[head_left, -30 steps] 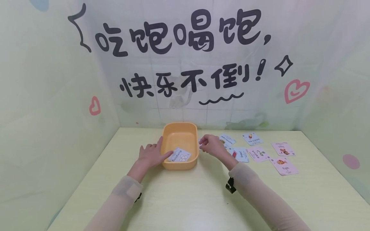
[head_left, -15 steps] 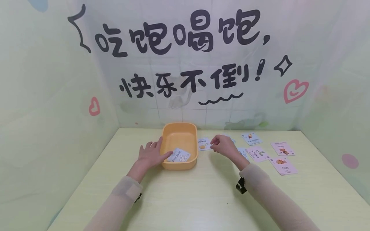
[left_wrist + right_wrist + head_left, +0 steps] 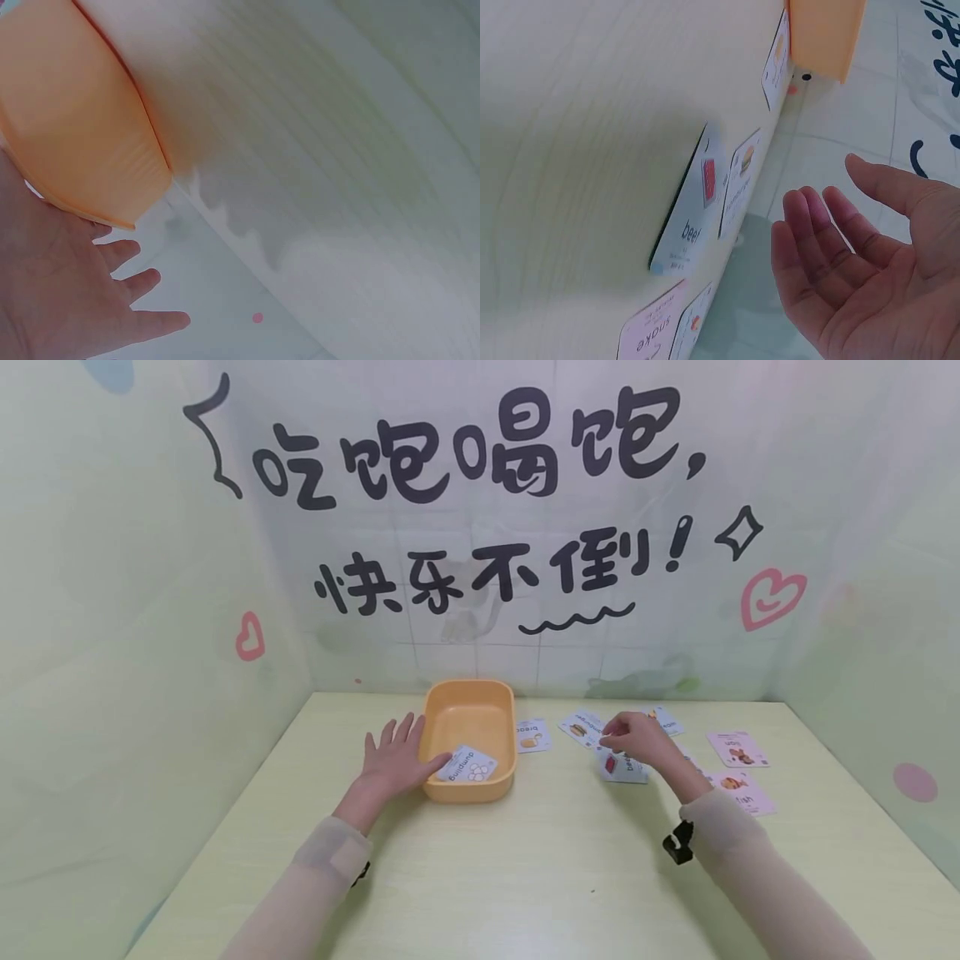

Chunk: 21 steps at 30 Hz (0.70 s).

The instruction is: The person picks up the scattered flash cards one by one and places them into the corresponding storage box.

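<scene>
My left hand (image 3: 395, 762) lies with straight, spread fingers at the left wall of an orange plastic bin (image 3: 469, 790), its thumb reaching over the rim. Inside the bin is a "dumpling" card (image 3: 468, 764). My right hand (image 3: 647, 743) is over the "beef" card (image 3: 624, 767) and beside the "hamburger" card (image 3: 582, 728). In the right wrist view, thumb and loosely bent fingers stand apart with nothing between them, and the beef card (image 3: 697, 202) lies off the fingertips. A "bread" card (image 3: 534, 736) lies against the bin's right side.
Partly behind my right hand are the ice cream card (image 3: 664, 720) and the snake card, whose edge peeks out. Farther right lie pink lion (image 3: 738, 749) and fish (image 3: 742, 792) cards. A printed cloth backdrop (image 3: 555, 660) closes off the table's back edge.
My right hand has moved right, away from the bin, to above the beef card. The bread and hamburger cards have come into view. My left hand stays at the bin.
</scene>
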Tool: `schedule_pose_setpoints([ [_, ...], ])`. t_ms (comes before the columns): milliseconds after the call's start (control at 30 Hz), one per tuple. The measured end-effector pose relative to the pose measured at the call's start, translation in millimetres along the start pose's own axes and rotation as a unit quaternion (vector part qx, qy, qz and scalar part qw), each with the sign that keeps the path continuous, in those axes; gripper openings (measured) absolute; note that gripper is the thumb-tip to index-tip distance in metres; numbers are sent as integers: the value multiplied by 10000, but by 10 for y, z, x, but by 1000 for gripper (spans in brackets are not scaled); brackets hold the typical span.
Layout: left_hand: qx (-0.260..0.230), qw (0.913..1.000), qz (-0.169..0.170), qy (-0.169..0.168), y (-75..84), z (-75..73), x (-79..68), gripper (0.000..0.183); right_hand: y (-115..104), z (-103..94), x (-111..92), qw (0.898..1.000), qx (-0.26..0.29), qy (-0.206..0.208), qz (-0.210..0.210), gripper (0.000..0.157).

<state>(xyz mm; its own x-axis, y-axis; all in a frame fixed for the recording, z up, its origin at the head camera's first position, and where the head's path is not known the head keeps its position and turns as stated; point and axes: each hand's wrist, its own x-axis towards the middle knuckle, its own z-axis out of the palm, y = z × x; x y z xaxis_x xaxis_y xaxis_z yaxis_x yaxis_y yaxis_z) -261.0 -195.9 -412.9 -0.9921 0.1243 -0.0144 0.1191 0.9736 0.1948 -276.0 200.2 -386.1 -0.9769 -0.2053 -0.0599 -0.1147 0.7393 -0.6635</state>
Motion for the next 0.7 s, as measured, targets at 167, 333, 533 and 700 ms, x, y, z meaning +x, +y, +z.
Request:
schedule_pose_setpoints([
  [167, 17, 10000, -15, 7, -6, 9, 4, 94, 156, -181, -97, 10000, -75, 21, 50, 31],
  [333, 27, 10000, -39, 0, -1, 4, 8, 94, 294, -345, -187, 9994, -266, 50, 201, 34],
  [533, 52, 10000, -51, -14, 1, -1, 9, 95, 448, -514, -321, 9989, -296, 60, 359, 38],
  [700, 40, 10000, -36, -19, 9, 5, 17, 94, 599, -598, -446, 9987, -353, 78, 362, 38],
])
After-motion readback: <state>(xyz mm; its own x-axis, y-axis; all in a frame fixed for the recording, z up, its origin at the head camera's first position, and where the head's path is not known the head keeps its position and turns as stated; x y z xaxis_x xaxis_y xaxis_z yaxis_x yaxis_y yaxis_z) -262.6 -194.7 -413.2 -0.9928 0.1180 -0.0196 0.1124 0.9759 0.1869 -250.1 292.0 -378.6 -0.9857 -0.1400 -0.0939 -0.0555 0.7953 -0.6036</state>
